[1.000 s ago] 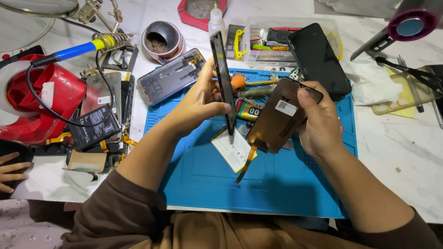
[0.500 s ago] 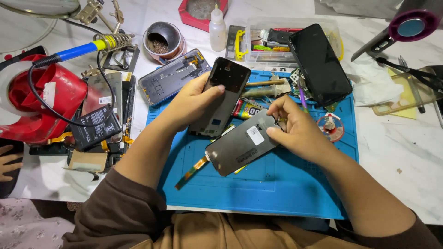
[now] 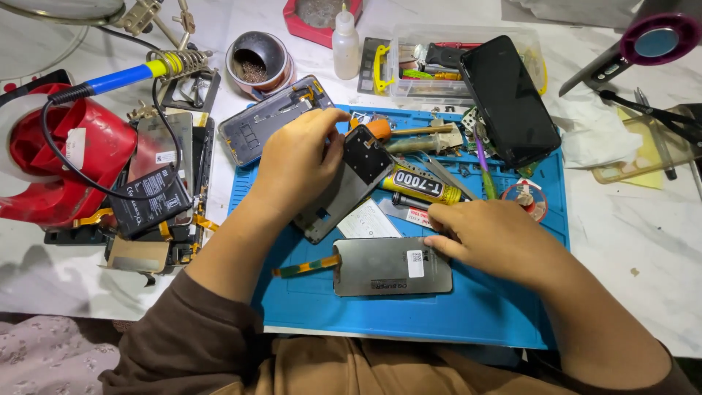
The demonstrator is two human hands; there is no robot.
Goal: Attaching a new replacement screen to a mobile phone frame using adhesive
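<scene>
My left hand (image 3: 296, 164) grips a dark phone frame (image 3: 347, 183) and holds it tilted over the blue work mat (image 3: 409, 314). A grey display panel (image 3: 391, 267) lies face down and flat on the mat, an orange-green flex cable (image 3: 307, 265) trailing to its left. My right hand (image 3: 493, 238) rests on the panel's right end, fingertips touching its edge. A black and yellow glue tube (image 3: 424, 188) lies just behind the right hand. A white card (image 3: 368, 219) sits between frame and panel.
A black phone (image 3: 508, 99) leans at the mat's back right by a clear parts box (image 3: 424, 69). A grey phone shell (image 3: 274, 121), a tin (image 3: 256, 62) and a white bottle (image 3: 346, 44) are behind. A red stand (image 3: 51, 157), blue-handled soldering iron (image 3: 110, 79) and black battery (image 3: 150, 199) crowd the left.
The display panel went from being held upright in my right hand to lying flat on the mat. My left hand lowered the phone frame and turned it flatter.
</scene>
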